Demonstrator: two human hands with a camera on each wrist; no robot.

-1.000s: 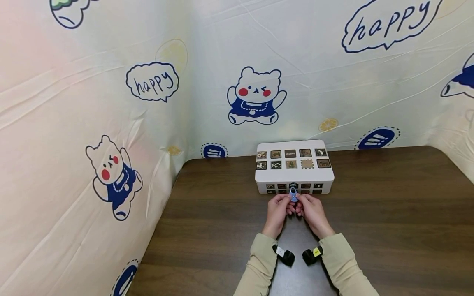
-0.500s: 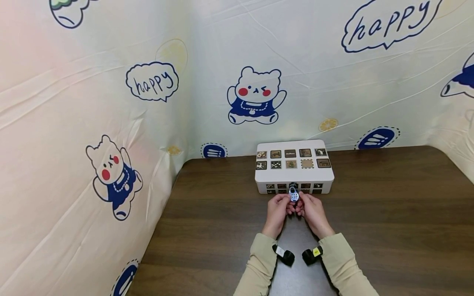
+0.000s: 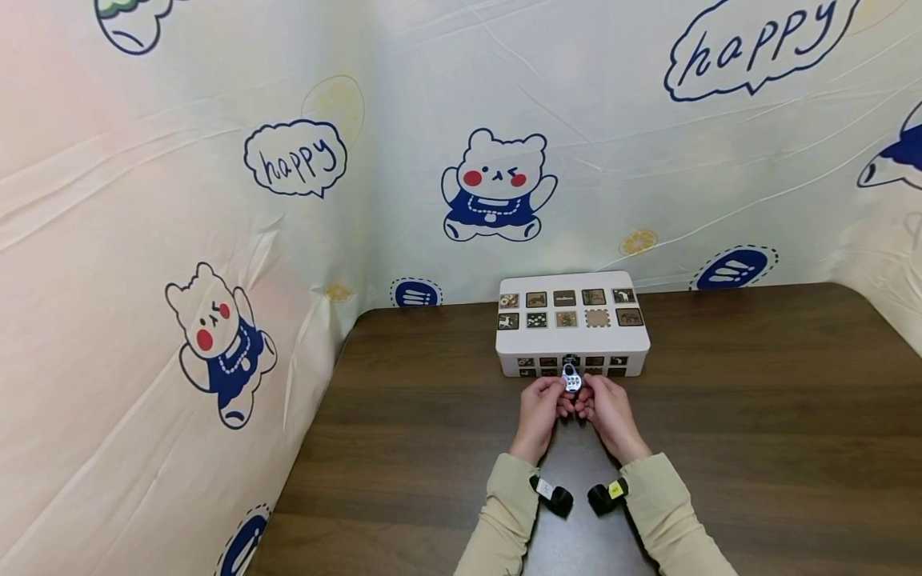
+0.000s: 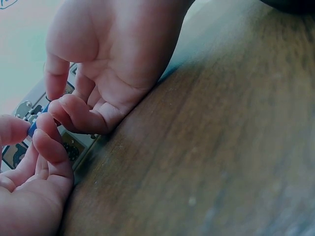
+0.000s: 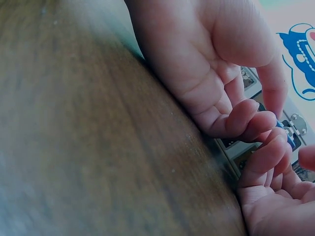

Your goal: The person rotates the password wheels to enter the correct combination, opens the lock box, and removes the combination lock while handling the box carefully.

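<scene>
A small combination padlock [image 3: 572, 379] with a silver dial face and blue sides hangs at the front clasp [image 3: 571, 361] of a white box [image 3: 572, 342]. From the left, my left hand [image 3: 539, 412] pinches the padlock's edge with thumb and fingers. My right hand [image 3: 611, 414] has its thumb and curled fingers at the opposite edge. In the right wrist view, the right thumb [image 5: 273, 93] meets the lock's blue side. Below the lock the fingertips of both hands nearly meet. Fingers hide much of the lock in both wrist views.
Small dark and tan picture squares cover the box's lid and front. It stands at the back of a brown wooden table [image 3: 403, 448], close to a printed cloth backdrop [image 3: 403, 200]. A black wrist camera [image 3: 555, 498] is on the left sleeve and another [image 3: 607, 498] on the right.
The padlock's face, bluish a second ago, now shows silver with its dials visible. My right thumb has shifted slightly to the right; the left hand and box stay put.
</scene>
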